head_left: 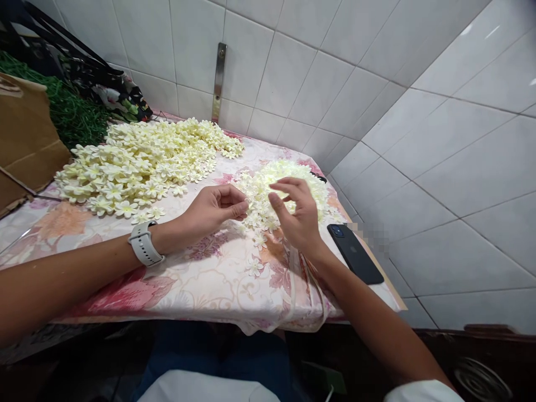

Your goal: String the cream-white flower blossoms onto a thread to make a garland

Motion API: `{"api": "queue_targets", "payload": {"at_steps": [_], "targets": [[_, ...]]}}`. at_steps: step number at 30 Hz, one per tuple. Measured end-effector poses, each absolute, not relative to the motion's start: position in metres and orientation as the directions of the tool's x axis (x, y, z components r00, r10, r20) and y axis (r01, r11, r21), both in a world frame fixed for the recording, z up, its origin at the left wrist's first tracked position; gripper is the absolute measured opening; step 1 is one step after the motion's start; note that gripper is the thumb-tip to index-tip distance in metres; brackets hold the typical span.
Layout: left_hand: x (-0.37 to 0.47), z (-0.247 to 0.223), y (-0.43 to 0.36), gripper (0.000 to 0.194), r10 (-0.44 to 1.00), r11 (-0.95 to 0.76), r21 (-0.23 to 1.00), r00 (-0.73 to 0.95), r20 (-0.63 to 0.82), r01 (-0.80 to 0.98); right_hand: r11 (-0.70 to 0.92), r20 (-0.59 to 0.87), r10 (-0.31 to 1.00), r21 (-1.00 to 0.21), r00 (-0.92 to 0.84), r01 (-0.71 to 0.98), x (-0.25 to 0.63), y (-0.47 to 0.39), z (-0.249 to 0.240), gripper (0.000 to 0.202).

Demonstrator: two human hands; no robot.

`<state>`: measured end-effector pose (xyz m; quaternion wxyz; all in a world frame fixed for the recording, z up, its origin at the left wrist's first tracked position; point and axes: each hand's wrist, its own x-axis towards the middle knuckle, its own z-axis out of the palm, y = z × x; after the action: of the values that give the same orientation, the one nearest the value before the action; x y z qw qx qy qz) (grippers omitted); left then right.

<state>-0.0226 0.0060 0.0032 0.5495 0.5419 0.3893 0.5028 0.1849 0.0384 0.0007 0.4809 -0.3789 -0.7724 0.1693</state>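
One left hand (213, 211): thumb and forefinger drawn close together beside the smaller heap; whether they grip anything I cannot tell.
One right hand (302, 220): thumb and fingers spread apart, released, over the smaller heap.
Two flower heaps: a smaller heap of pale cream, petalled flowers (259, 181) around the hands, a larger heap of similar flowers (142, 167) to the left; too many to count.
Two loose flowers (253, 267): just in front of the smaller heap.
One watch (146, 244): white, with a perforated strap, on the left wrist.
One phone (358, 254): black, rounded rectangle, along the right edge.
Table (209, 298): flower-patterned cloth; both forearms cross the front edge.
Open room: cloth shows between the heaps and toward the front edge.
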Motion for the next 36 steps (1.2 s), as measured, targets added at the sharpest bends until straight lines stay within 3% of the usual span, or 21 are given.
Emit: {"api": "queue_targets", "payload": {"at_steps": [3,9,17,22,36], "targets": [[-0.021,0.004,0.004,0.037,0.968,-0.111,0.989,0.216,0.131,-0.1,0.691,0.541,0.704,-0.672,-0.461,0.267,0.178,0.034,-0.003,0.018],[-0.022,0.002,0.006,0.035,0.964,-0.114,0.991,0.233,0.128,-0.073,0.533,0.482,0.786,-0.845,-0.386,0.031,0.171,0.034,-0.008,0.027],[-0.021,0.001,0.003,0.034,0.943,-0.078,0.995,0.32,0.095,-0.064,0.398,0.37,0.854,-0.917,-0.366,0.001,0.17,0.035,-0.011,0.052],[-0.022,0.0,0.005,0.035,0.974,-0.081,0.994,0.206,0.095,-0.077,0.325,0.316,0.886,-0.945,-0.341,-0.031,0.169,0.035,-0.008,0.058],[-0.025,-0.002,0.007,0.037,0.976,-0.091,0.99,0.188,0.111,-0.109,0.292,0.278,0.934,-0.956,-0.223,0.031,0.179,0.051,-0.006,0.041]]}}
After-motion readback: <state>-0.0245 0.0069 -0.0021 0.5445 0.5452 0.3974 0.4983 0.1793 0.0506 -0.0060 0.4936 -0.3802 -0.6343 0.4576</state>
